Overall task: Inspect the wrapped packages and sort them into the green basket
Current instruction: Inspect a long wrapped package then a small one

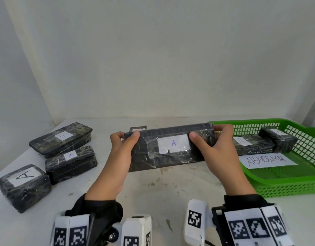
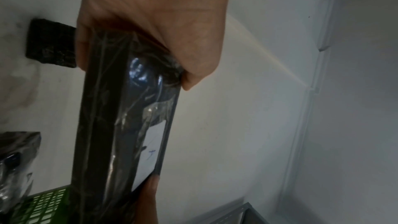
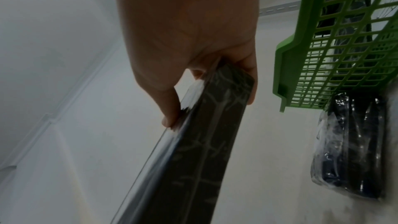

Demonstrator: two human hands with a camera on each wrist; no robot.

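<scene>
A long black package wrapped in clear film (image 1: 169, 148), with a white label marked A, is held above the table, tilted toward the head camera. My left hand (image 1: 124, 142) grips its left end, thumb on the front face. My right hand (image 1: 215, 139) grips its right end the same way. The wrist views show the same package (image 2: 120, 125) (image 3: 193, 151) edge-on, clamped between thumb and fingers. The green basket (image 1: 284, 180) stands at the right and holds two wrapped packages (image 1: 250, 143) (image 1: 279, 139) and a paper reading ABNORMAL (image 1: 266, 160).
Three wrapped packages lie on the white table at the left: one marked B (image 1: 61, 139), two marked A (image 1: 71, 162) (image 1: 23, 185). Another small package (image 1: 138, 128) peeks out behind the held one. A white wall backs the table.
</scene>
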